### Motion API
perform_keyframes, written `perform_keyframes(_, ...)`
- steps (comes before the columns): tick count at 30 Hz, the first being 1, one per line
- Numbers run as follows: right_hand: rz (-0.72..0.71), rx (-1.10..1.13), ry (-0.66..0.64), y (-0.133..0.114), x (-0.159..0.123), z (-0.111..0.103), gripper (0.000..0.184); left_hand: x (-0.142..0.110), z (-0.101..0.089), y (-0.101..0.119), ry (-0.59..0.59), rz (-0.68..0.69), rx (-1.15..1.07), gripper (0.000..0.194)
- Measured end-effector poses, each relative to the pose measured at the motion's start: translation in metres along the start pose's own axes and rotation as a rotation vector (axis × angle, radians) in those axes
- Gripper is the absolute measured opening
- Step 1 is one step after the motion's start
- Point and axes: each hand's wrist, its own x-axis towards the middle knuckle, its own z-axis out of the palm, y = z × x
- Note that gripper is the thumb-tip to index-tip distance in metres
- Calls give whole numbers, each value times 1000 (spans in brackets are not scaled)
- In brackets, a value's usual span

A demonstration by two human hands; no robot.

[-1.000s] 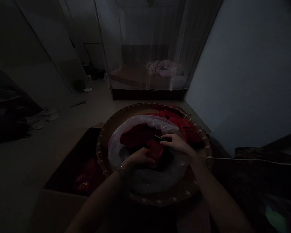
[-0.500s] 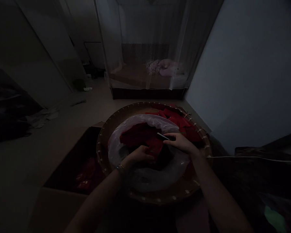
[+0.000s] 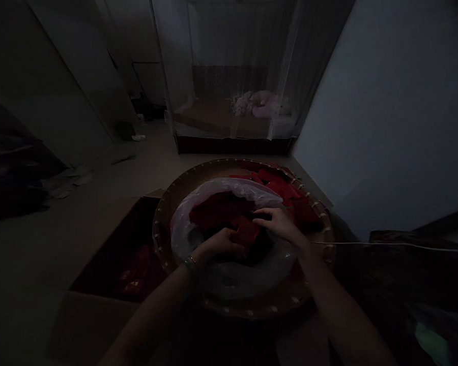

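In dim light, my left hand (image 3: 225, 241) is closed on a red piece (image 3: 246, 233), which looks like a flat packet or folded cloth. Just to the right, my right hand (image 3: 280, 223) reaches to the piece's upper edge with thumb and fingers bent together. Whatever lies between those fingertips is too dark to make out. Beneath both hands, a whitish plastic bag (image 3: 229, 290) lies with its mouth spread wide around dark red material (image 3: 217, 211). The bag rests in a round woven bamboo tray (image 3: 162, 213).
More red pieces (image 3: 286, 190) lie at the tray's far right. An open cardboard box (image 3: 95, 302) with red packets (image 3: 135, 282) stands to the left. A white cord (image 3: 385, 245) runs off right. Behind are a netted bed (image 3: 229, 127) and a wall (image 3: 385, 117).
The thin, pale-edged strip at my right fingertips no longer shows. My right hand has shifted slightly left and lower toward the red piece. My left hand stays nearly in place.
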Motion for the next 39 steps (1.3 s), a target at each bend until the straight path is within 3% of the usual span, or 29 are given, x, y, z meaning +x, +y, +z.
perform_keyframes(7,17,-28,-9,9,1,-6,40,0,0,0,-8,0,-50,33)
perform_keyframes(12,-9,-43,71,18,5,-6,33,0,0,3,1,-23,-58,35)
perform_keyframes(16,23,76,137,16,4,-15,41,1,-2,1,19,-12,-34,38)
perform_keyframes(20,61,141,24,12,-1,-27,47,2,-3,0,46,13,-30,35)
perform_keyframes(23,52,88,-28,13,-2,-22,46,2,-1,1,55,5,-45,34)
perform_keyframes(28,-18,-45,84,19,3,-7,34,1,0,3,48,-6,-35,34)
perform_keyframes(39,-67,-84,118,26,6,-1,31,3,-2,-1,39,14,-44,34)
